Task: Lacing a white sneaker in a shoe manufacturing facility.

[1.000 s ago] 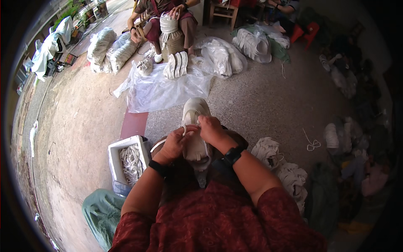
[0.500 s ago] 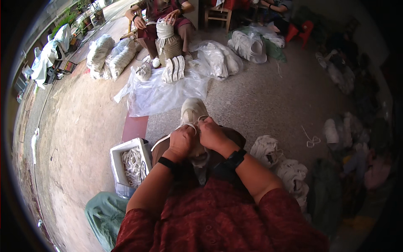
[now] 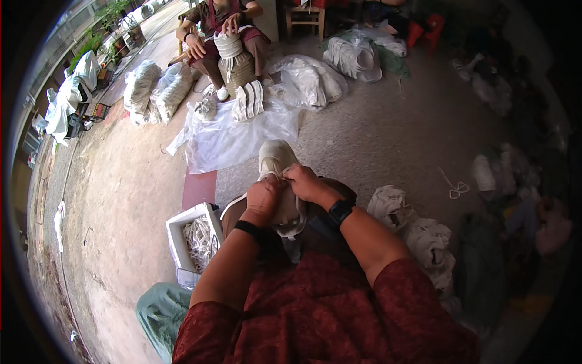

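Observation:
A beige lace-up shoe [image 3: 276, 155] rests between my knees, its toe pointing away from me. My left hand [image 3: 262, 199] is closed at the left of the lacing, fingertips pinched on the white shoelace [image 3: 237, 201], which trails off toward my left knee. From the right, my right hand [image 3: 305, 183] pinches at the lacing too, its fingertips close to the left ones. The fingers cover most of the eyelets, so the exact path of the lace there is hidden. The shoe's heel opening shows below my hands.
On my left stands a white foam box [image 3: 177, 238] of loose laces [image 3: 201, 239], beside green cloth [image 3: 162, 315]. Beige shoes [image 3: 388, 206] lie piled at my right. Ahead, a seated person [image 3: 227, 30] handles stacked pale pieces near plastic sheeting [image 3: 242, 138] and filled bags [image 3: 173, 85].
My hands have come closer together over the lacing, and the lace loop seen earlier by my left hand no longer shows. More of the shoe's heel end is visible. The view has shifted slightly.

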A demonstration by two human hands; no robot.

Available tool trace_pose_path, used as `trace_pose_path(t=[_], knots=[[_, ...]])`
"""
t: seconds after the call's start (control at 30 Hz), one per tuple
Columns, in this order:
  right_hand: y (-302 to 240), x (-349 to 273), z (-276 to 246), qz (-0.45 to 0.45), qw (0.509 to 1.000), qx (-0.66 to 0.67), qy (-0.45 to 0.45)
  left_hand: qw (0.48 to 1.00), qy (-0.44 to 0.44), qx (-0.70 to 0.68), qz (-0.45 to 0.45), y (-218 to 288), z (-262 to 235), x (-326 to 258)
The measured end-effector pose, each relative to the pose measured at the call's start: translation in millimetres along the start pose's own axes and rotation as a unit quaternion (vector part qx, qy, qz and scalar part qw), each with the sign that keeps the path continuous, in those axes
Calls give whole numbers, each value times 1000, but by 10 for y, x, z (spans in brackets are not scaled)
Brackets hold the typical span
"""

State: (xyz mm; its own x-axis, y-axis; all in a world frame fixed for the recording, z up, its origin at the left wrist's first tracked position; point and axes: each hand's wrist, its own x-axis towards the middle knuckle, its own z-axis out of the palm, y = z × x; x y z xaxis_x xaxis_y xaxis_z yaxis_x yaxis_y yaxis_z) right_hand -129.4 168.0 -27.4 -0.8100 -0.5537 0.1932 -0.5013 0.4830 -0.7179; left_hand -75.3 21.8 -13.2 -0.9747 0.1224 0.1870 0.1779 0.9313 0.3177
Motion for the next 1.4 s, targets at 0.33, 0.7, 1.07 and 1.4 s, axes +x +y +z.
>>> trace_pose_path(t=[0.33,0.7,1.07,1.4], knots=[[-16,-39,4,78,991,81,68,949,-212,-52,229,340,-522,-270],[-720,-479,-196,-147,973,150,-92,805,-84,-577,-113,122,-757,-864],[-806,-400,-245,-78,985,92,-122,803,-50,-582,-117,-398,-901,-1035],[-645,-216,-52,29,959,277,47,655,237,-673,-250,-1037,-884,-1125]])
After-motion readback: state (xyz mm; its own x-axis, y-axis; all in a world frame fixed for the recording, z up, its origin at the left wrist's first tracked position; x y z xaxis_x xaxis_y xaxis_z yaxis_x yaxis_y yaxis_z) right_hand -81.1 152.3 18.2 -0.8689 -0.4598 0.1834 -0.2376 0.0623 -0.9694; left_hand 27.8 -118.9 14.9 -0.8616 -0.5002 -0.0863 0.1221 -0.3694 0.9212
